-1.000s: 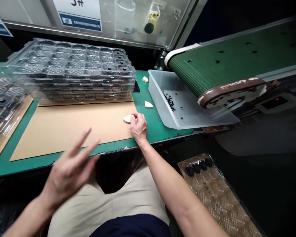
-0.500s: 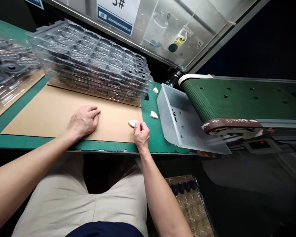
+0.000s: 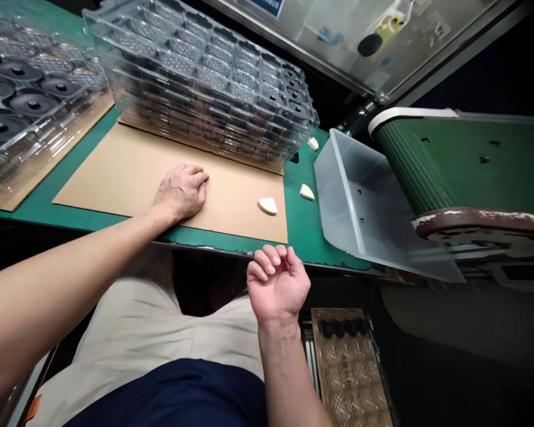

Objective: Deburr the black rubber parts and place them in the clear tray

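Note:
My left hand [image 3: 181, 191] rests knuckles-up on the brown cardboard sheet [image 3: 129, 172], fingers curled under, nothing visible in it. My right hand [image 3: 276, 284] hovers palm-up off the table's front edge, above my lap, fingers loosely curled with nothing showing in them. A white wedge-shaped piece [image 3: 268, 205] lies on the cardboard's right end, apart from both hands. Two more white pieces lie on the green mat: one [image 3: 307, 191] by the bin, one [image 3: 312, 143] further back.
A stack of clear blister trays [image 3: 204, 83] stands behind the cardboard; more trays with black round parts [image 3: 22, 101] are at the left. A translucent bin [image 3: 365, 201] sits under the green conveyor belt [image 3: 463, 160]. A tray with several black parts [image 3: 347, 356] lies low at the right.
My right hand let go of the white piece and pulled back off the table, turning palm-up. My left hand stayed on the cardboard. The view tilted and shifted left.

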`<action>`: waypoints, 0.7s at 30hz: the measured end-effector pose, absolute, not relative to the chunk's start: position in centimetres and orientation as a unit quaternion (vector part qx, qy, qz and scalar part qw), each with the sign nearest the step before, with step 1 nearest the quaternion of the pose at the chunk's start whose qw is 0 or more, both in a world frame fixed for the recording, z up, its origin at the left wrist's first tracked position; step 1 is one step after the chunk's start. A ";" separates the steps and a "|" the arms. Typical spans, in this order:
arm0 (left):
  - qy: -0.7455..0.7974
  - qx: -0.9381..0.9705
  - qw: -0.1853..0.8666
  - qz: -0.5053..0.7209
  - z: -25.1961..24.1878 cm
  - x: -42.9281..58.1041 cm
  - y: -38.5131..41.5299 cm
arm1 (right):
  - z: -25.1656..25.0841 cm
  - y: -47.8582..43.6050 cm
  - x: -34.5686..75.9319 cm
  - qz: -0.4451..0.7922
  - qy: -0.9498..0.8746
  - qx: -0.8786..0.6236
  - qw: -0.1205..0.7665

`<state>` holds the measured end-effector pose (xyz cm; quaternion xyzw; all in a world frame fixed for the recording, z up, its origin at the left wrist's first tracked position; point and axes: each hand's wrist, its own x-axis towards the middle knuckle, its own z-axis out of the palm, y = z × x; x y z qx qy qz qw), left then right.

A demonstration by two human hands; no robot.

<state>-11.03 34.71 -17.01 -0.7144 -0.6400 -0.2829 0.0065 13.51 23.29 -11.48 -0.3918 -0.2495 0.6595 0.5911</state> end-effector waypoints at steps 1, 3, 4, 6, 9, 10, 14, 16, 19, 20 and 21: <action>-0.640 -0.715 0.004 -0.281 -17.0 -11.1 34.7 | -11.2 21.9 13.1 0.718 -0.162 -0.338 0.587; -0.642 -0.715 -0.001 -0.276 -17.0 -11.1 34.6 | -10.9 19.7 12.3 0.793 -0.012 -0.240 0.560; -0.644 -0.715 -0.002 -0.272 -17.1 -11.1 34.6 | -10.9 18.9 11.8 0.810 0.024 -0.217 0.544; -0.649 -0.713 -0.004 -0.266 -17.2 -11.1 34.7 | -11.0 17.6 11.0 0.829 0.050 -0.204 0.518; -0.649 -0.710 -0.014 -0.272 -17.4 -11.2 34.8 | -11.1 16.2 9.8 0.849 0.046 -0.213 0.482; -0.648 -0.710 -0.017 -0.275 -17.4 -11.2 34.8 | -11.1 15.7 9.4 0.856 0.046 -0.217 0.468; -0.653 -0.709 -0.018 -0.263 -17.4 -11.3 35.0 | -11.1 14.1 8.2 0.881 0.058 -0.223 0.413; -0.656 -0.711 -0.018 -0.253 -17.3 -11.3 35.0 | -11.0 13.6 7.7 0.889 0.064 -0.226 0.393; -0.657 -0.713 -0.019 -0.245 -17.2 -11.3 34.9 | -10.9 13.4 7.4 0.894 0.068 -0.226 0.382; -0.657 -0.713 -0.020 -0.244 -17.1 -11.3 34.9 | -10.9 13.5 7.4 0.894 0.068 -0.225 0.383; -0.656 -0.714 -0.021 -0.244 -17.1 -11.3 34.9 | -10.8 13.5 7.4 0.893 0.067 -0.223 0.384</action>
